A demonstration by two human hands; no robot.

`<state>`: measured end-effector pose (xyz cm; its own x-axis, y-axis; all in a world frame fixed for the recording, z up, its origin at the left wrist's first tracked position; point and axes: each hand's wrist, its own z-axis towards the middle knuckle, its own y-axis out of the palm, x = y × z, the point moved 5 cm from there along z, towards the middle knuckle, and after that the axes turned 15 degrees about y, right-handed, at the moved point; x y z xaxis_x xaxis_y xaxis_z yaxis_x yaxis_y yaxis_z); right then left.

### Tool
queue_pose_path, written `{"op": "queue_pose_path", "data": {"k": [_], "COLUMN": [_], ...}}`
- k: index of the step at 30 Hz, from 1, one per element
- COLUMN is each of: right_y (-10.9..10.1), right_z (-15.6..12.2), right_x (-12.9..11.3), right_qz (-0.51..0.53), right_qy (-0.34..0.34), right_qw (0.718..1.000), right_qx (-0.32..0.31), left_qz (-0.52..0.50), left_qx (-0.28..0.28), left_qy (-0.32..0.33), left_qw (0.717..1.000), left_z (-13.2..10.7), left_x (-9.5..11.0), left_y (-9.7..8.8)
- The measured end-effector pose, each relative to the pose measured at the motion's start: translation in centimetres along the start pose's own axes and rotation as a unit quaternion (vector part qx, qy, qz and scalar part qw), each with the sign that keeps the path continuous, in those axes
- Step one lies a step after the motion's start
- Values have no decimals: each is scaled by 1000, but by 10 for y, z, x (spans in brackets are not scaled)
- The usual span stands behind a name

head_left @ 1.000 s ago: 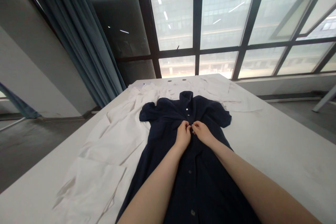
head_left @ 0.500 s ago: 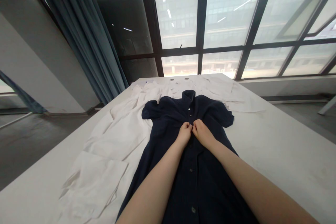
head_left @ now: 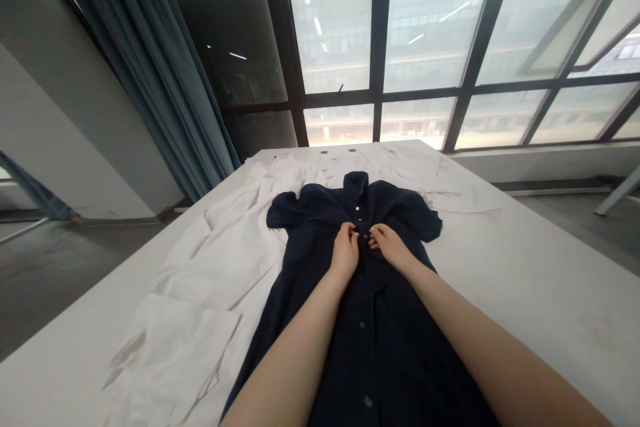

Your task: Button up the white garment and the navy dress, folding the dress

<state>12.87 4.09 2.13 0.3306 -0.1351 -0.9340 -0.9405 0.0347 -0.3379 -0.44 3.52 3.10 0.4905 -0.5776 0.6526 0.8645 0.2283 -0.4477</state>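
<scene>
A navy short-sleeved shirt dress point(head_left: 310, 240) lies front side up, collar away from me, with a row of buttons down its middle. At chest height my left hand point(head_left: 346, 248) has its fingers bent and closed on the cloth beside the button placket. Opposite it, my right hand point(head_left: 389, 243) pinches the other side of the placket with curled fingertips. Between the two hands shows a small button point(head_left: 365, 236). Two lighter buttons sit higher, below the collar point(head_left: 356, 181), and a lower button point(head_left: 368, 401) is near me.
White garments or cloth pieces point(head_left: 200, 287) lie spread along the left of the white table point(head_left: 530, 307). More white cloth point(head_left: 450, 190) lies at the far right. Beyond the table's far edge stand large windows point(head_left: 420, 20), with a blue-grey curtain point(head_left: 165, 67) at the left.
My hands have drawn slightly apart, and a button now shows between them. My fingers have loosened from their tight bunch. The dress lies as before.
</scene>
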Motion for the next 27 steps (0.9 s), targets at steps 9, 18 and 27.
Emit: {"op": "queue_pose_path", "data": {"k": [9, 18, 27], "right_y": [-7, -21, -14], "right_z": [-21, -7, -8], "right_x": [-9, -6, -10], "right_qz": [-393, -350, 15], "right_qy": [-66, -31, 43], "right_qw": [917, 936, 984], "right_qx": [-11, 30, -170], "left_qz": [68, 168, -15], "left_qx": [-207, -217, -206], "left_qy": [-29, 9, -66], "left_qw": [975, 961, 976], "left_z": [9, -10, 15], "left_x": [4, 5, 21], "left_y": [-14, 11, -20]}}
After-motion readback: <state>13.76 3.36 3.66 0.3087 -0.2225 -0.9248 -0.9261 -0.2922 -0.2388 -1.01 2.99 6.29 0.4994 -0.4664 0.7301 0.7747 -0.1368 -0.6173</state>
